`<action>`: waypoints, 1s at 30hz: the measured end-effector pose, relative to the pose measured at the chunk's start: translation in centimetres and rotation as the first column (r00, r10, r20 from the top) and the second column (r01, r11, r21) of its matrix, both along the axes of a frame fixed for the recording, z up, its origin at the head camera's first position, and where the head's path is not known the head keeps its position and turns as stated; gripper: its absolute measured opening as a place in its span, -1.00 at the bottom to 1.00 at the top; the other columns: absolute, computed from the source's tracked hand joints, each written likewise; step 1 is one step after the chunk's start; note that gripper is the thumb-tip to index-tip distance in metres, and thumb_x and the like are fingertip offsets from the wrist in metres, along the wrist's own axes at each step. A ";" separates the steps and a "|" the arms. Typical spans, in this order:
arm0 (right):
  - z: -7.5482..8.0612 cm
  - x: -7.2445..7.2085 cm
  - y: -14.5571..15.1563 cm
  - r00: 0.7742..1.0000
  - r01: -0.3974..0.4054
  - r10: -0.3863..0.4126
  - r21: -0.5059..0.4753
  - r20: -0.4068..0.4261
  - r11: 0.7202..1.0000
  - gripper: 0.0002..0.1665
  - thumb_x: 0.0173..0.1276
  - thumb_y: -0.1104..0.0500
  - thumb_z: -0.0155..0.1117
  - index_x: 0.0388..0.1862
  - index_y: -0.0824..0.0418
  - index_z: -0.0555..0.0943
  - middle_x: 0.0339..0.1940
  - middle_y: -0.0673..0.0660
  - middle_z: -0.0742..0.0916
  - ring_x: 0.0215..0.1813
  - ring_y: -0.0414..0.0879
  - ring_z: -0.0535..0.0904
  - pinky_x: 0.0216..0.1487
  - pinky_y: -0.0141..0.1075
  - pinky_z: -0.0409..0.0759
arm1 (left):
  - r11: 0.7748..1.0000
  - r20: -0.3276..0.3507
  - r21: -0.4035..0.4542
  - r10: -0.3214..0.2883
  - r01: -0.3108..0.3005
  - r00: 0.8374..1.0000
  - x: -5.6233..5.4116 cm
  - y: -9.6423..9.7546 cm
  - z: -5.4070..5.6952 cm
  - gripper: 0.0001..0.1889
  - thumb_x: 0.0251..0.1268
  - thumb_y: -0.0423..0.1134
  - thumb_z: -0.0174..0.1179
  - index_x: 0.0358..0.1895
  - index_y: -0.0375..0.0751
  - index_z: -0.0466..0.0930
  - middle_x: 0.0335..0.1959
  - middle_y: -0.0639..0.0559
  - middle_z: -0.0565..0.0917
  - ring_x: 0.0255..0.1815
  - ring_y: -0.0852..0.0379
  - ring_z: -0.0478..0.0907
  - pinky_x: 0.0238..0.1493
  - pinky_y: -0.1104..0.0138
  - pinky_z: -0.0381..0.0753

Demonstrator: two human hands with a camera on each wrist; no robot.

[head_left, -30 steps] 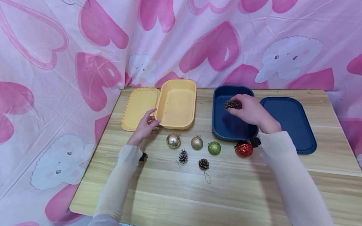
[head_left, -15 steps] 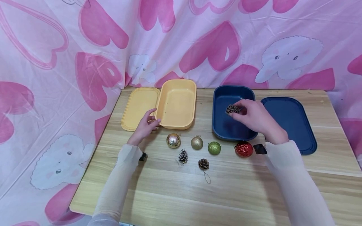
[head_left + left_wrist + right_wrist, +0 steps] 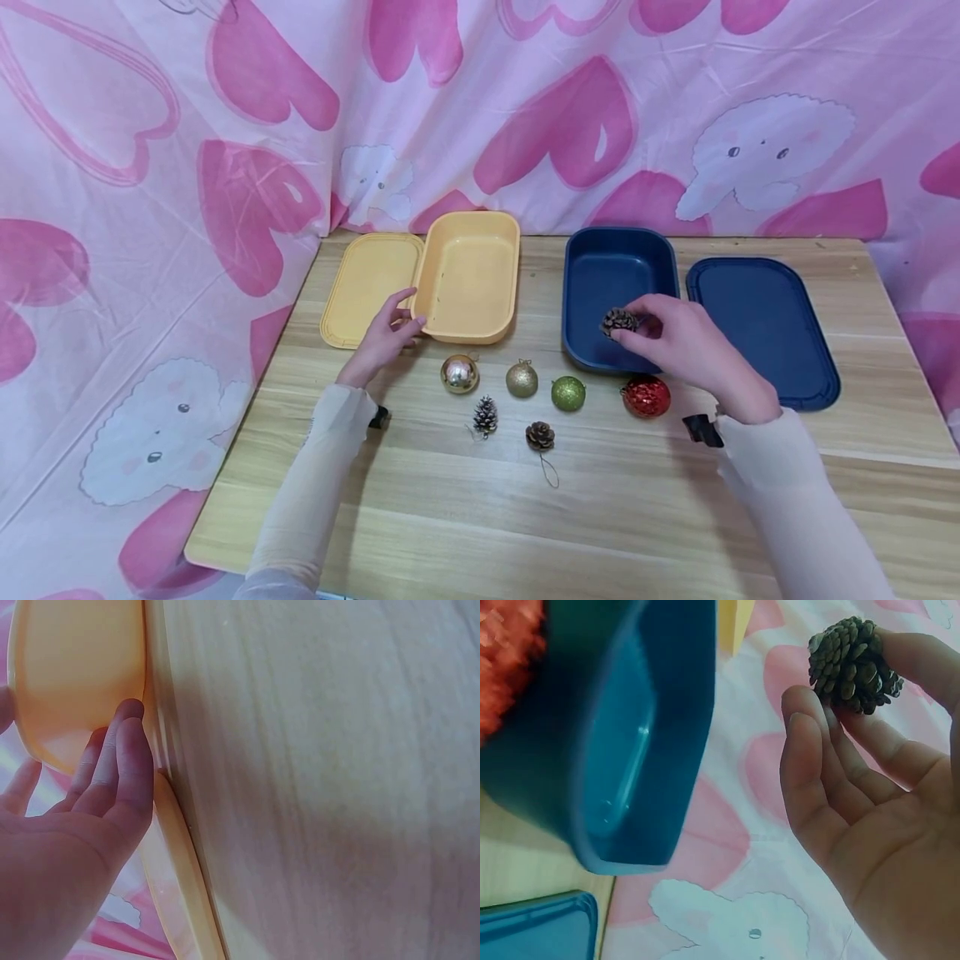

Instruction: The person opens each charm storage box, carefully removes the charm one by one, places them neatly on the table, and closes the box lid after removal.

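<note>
A brown pine cone [image 3: 618, 322] is pinched between the thumb and fingers of my right hand [image 3: 686, 346], above the near part of the dark blue box [image 3: 567, 308]. In the right wrist view the pine cone [image 3: 853, 666] shows at the fingertips, apart from the box wall. My left hand [image 3: 382, 340] rests against the near left corner of the yellow box [image 3: 467, 337]. Its fingers are fairly straight against the box's outside in the left wrist view. On the table lie another brown pine cone [image 3: 540, 436] with a string loop and a frosted pine cone [image 3: 485, 415].
In a row before the boxes lie a shiny gold ball [image 3: 459, 374], a glittery gold ball [image 3: 522, 379], a green ball [image 3: 568, 393] and a red ornament [image 3: 647, 397]. A yellow lid [image 3: 371, 287] and a blue lid [image 3: 765, 329] flank the boxes. Behind hangs a pink curtain [image 3: 435, 125].
My right hand has moved toward the near side of the blue box with the pine cone in its fingers. The left hand has stayed at the yellow box.
</note>
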State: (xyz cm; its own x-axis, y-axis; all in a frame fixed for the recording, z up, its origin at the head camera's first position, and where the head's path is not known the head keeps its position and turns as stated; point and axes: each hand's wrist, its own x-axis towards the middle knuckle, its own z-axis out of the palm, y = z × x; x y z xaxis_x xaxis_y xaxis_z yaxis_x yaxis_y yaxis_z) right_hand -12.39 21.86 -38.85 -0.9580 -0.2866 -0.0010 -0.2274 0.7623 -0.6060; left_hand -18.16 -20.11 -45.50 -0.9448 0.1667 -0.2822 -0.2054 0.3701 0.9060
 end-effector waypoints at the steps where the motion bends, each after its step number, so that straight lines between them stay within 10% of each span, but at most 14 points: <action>1: -0.2 0.3 0.0 1.000 -0.004 0.004 0.000 0.005 1.000 -0.58 0.31 -0.02 0.31 -0.01 0.24 0.61 -0.31 0.08 0.70 -0.32 -0.12 0.58 -0.28 -0.30 0.56 | 1.000 -0.001 0.001 -0.001 0.001 1.000 0.0 0.0 0.0 -0.36 0.40 -0.22 0.13 0.49 0.01 0.11 -0.03 -0.15 0.38 0.02 -0.29 0.50 0.05 -0.10 0.57; 30: -3.3 5.6 -1.2 1.000 -0.027 0.027 -0.029 -0.013 0.999 -0.74 0.22 0.08 0.41 -0.18 0.18 0.64 -0.47 -0.06 0.60 -0.45 -0.23 0.43 -0.43 -0.43 0.45 | 1.000 -0.003 -0.004 -0.003 0.003 1.000 0.1 0.1 0.2 -0.36 0.41 -0.23 0.11 0.49 0.00 0.09 -0.06 -0.10 0.36 0.02 -0.28 0.50 0.06 -0.09 0.57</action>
